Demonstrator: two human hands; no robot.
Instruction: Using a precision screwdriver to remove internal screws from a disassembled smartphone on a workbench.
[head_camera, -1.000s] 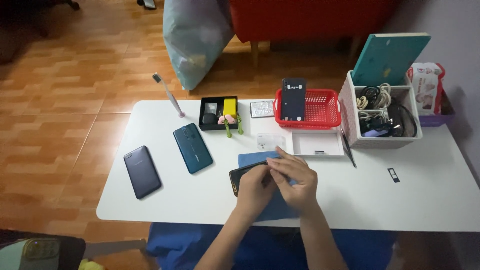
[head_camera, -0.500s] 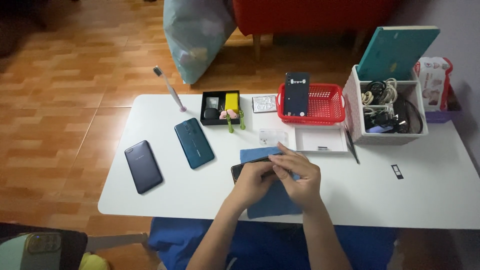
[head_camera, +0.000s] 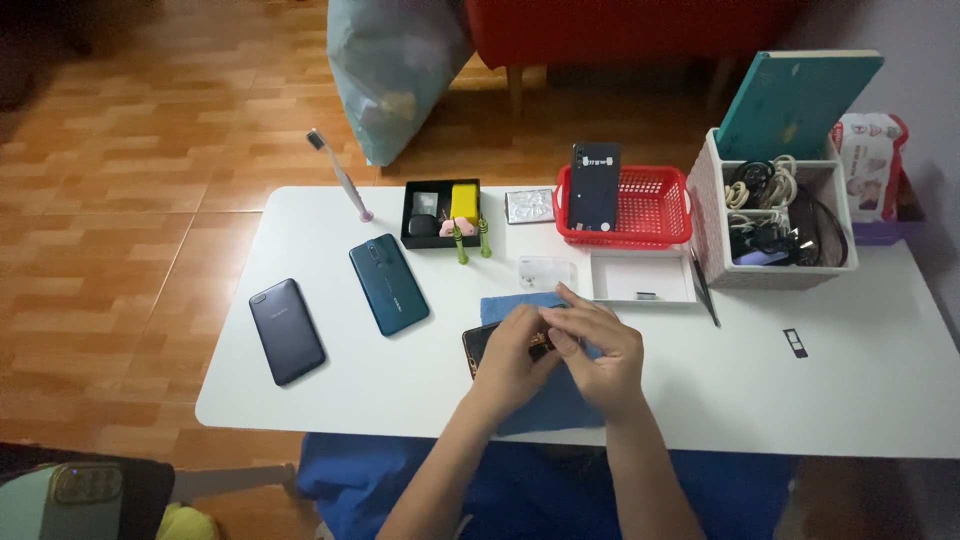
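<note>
Both hands meet over a dark phone (head_camera: 478, 345) lying on a blue cloth (head_camera: 545, 400) at the near middle of the white desk (head_camera: 850, 400): left hand (head_camera: 510, 362) closed on the phone's body, right hand (head_camera: 598, 350) pinched at its right end, but whatever the fingertips grip is too small to make out. Most of the phone is hidden under the hands, only its left corner shows. Left of it lie a teal phone (head_camera: 389, 284) and a navy phone (head_camera: 287, 331); on the far side, a red basket (head_camera: 650, 215) holds another dark phone (head_camera: 595, 187), propped upright.
</note>
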